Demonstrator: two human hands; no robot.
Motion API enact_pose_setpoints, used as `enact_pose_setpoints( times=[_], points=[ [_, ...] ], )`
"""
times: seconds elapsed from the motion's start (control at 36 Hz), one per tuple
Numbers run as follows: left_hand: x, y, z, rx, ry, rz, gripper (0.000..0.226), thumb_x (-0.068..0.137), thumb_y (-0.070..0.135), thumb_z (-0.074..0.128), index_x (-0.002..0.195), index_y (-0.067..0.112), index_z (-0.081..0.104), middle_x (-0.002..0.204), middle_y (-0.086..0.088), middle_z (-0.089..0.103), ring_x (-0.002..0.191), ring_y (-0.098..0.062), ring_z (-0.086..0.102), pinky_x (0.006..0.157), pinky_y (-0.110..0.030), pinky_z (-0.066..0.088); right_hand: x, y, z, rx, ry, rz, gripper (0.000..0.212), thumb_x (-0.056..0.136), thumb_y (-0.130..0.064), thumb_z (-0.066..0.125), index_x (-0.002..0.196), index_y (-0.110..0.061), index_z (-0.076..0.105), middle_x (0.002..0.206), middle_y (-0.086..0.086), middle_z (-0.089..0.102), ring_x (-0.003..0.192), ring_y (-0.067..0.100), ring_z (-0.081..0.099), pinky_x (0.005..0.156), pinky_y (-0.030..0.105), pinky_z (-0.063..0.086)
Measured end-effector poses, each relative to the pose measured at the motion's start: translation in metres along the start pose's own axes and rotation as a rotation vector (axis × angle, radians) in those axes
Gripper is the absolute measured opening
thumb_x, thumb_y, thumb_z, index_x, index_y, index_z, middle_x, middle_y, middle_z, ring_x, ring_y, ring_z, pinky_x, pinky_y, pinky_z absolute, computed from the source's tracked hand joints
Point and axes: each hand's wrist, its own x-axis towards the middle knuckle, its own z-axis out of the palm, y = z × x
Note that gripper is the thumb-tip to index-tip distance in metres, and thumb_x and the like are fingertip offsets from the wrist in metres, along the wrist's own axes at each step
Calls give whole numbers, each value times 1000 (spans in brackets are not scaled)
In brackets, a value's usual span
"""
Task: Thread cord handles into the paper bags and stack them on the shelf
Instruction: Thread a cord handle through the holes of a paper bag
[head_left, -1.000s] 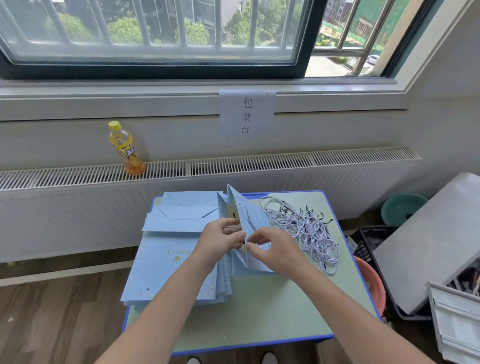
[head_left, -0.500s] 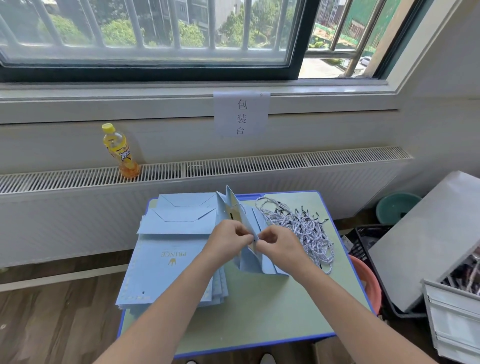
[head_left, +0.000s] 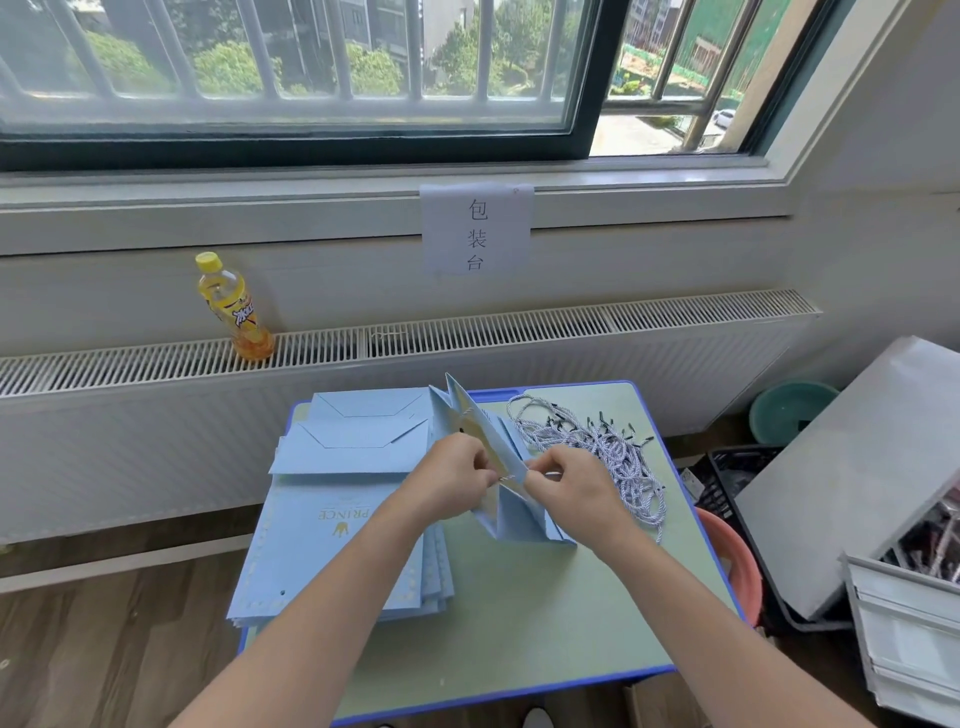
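While the half-opened paper bag (head_left: 511, 499) stood at frame centre, cord (head_left: 505, 476) was pinched by left hand (head_left: 457, 480) and right hand (head_left: 566, 486); threading was judged underway, pulling through was needed next.

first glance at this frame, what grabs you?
Both hands, left hand and right hand, meet mid-table, pinching a cord at the panel of an upright light blue paper bag. Left of it lies a stack of flat bags; behind the right hand, a tangle of white cords. A yellow drink bottle stands on the radiator grille.
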Motion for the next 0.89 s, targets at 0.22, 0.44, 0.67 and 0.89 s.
enact_pose_setpoints(
  times=[0.22,0.44,0.67,0.89],
  points=[
    [2,-1,-13,267,29,345,24,100,22,51,94,9,70,93,3,56,100,-15,51,82,-24,41,4,0,-22,32,82,-1,10,87,-14,62,77,-18,64,81,-14,65,73,-2,57,59,8,39],
    [9,4,-21,417,143,652,21,92,23,59,105,23,75,106,8,72,102,-19,63,85,-32,51,16,-3,-54,137,157,-28,17,90,-18,64,82,-4,68,78,-1,68,66,8,54,53,11,37],
    [16,39,-15,357,352,628,47,91,41,28,85,17,68,79,3,68,74,-27,64,57,-37,52,13,3,-73,346,154,-66,41,101,-39,48,74,-8,53,64,-1,49,63,21,44,62,36,37],
    [11,54,-9,112,226,425,20,98,15,50,110,20,65,60,11,53,55,-7,47,55,-24,34,17,35,-57,425,105,-27,16,103,-29,47,100,-20,61,86,-4,70,76,10,65,68,30,51]
  ],
)
